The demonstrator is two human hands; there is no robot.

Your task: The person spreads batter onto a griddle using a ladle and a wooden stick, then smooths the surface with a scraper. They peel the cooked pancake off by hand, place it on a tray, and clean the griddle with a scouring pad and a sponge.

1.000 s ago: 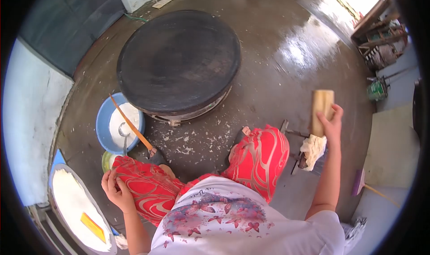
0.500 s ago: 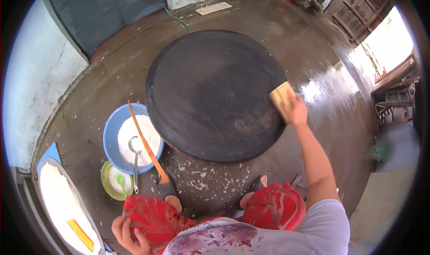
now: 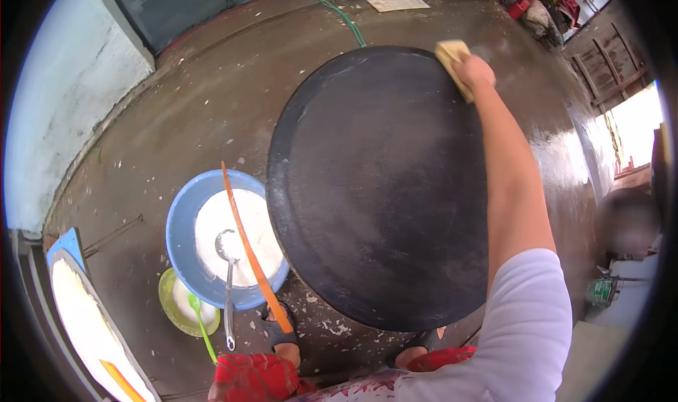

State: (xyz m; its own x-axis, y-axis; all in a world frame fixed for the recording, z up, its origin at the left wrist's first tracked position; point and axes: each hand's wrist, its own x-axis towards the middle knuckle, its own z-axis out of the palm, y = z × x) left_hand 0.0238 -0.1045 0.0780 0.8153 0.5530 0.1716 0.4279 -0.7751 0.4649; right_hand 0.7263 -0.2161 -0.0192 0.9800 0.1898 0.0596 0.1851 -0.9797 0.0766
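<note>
My right hand (image 3: 474, 72) is closed round a flat, tan rectangular pad (image 3: 452, 57), which lies against the far right rim of a big round black griddle (image 3: 381, 190). The arm stretches along the griddle's right side. My left hand is out of view. Left of the griddle stands a blue basin (image 3: 185, 261) of white batter. A metal ladle (image 3: 229, 289) rests in it, and a long orange-brown wooden spatula (image 3: 247, 243) lies across its top. Beside the basin is a small green bowl (image 3: 169, 310) of white contents with a green spoon (image 3: 203, 324).
A tray of white stuff (image 3: 85, 324) with an orange-yellow scraper (image 3: 120, 381) is at the lower left. A green hose (image 3: 342, 17) and a pale board (image 3: 397, 4) lie on the wet floor beyond the griddle. Piled items (image 3: 540, 10) sit at the far right.
My right hand has swept the pad away from me along the griddle's right rim, to the far side. My left hand, earlier at the lower left, has left the view. The view has shifted.
</note>
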